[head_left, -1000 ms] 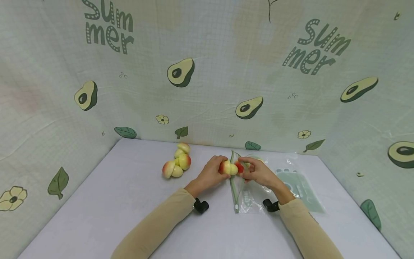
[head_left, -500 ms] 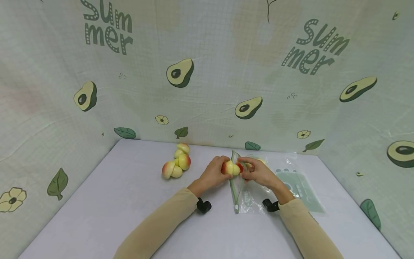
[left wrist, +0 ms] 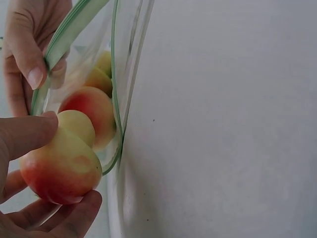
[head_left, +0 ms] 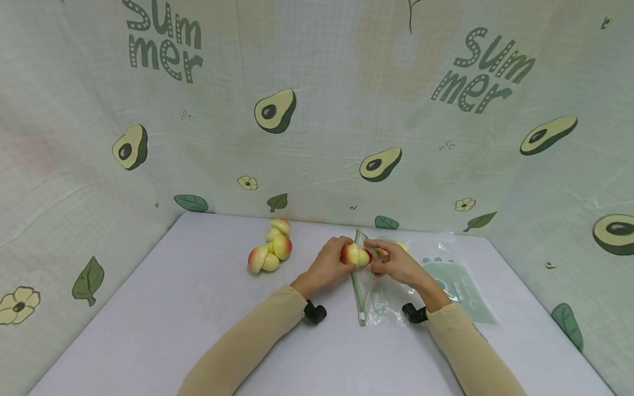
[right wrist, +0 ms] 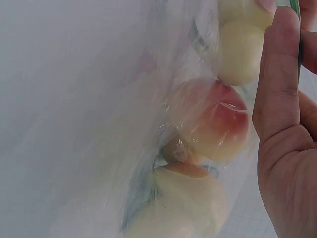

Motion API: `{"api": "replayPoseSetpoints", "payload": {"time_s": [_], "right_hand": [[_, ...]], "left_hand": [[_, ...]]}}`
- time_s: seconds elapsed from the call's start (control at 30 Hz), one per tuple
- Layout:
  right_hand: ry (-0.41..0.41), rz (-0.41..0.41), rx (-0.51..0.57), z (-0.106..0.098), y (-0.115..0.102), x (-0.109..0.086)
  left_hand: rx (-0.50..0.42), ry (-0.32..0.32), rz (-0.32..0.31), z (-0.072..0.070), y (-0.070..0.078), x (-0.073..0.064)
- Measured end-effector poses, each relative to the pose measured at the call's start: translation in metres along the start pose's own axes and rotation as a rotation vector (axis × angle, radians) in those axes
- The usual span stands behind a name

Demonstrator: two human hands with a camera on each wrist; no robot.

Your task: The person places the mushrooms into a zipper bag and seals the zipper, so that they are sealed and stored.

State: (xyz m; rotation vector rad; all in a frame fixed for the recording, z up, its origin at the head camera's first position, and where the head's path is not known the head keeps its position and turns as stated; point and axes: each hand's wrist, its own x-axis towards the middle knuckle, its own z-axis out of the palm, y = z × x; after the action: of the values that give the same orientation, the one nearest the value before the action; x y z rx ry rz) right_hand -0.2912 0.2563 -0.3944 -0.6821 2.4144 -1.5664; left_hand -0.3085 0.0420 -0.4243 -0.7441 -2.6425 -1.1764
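A yellow toy mushroom with a red-tinged cap (left wrist: 64, 168) is gripped between the thumb and fingers of my left hand (head_left: 329, 259). Its stem points into the mouth of a clear zip bag (head_left: 378, 311) with a green zip edge. My right hand (head_left: 396, 266) pinches one side of that mouth, so it stands parted. Inside the bag lies another toy mushroom (left wrist: 94, 114), just beyond the stem of the held one. Through the film in the right wrist view, several mushrooms show, among them one with a red patch (right wrist: 213, 121).
Left of my hands, several more toy mushrooms (head_left: 271, 262) lie in a cluster on the white table (head_left: 148, 308). The bag's far part, with a pale green print (head_left: 460, 286), lies flat to the right. A patterned cloth (head_left: 322, 137) rises behind the table.
My left hand has moved slightly right, bringing the held mushroom from beside the bag's mouth into it. The right hand stays at the bag's edge.
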Motion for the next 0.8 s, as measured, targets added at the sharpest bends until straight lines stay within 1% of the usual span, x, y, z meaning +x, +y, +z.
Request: {"api": "replayPoseSetpoints", "payload": {"time_s": [0.23,0.37,0.6,0.8], "right_hand": [[0.007,-0.009,-0.012,0.000,0.001,0.000],[0.001,-0.022,-0.004,-0.001,0.003,0.000],[0.000,0.000,0.010,-0.001,0.001,0.000],[-0.001,0.002,0.008,-0.001,0.001,0.001]], "left_hand": [[0.012,0.013,0.003,0.002,0.001,0.003],[0.004,0.015,-0.003,0.003,0.001,0.004],[-0.016,0.008,-0.027,0.004,0.003,0.008],[-0.008,0.018,-0.012,0.008,0.002,0.011]]}}
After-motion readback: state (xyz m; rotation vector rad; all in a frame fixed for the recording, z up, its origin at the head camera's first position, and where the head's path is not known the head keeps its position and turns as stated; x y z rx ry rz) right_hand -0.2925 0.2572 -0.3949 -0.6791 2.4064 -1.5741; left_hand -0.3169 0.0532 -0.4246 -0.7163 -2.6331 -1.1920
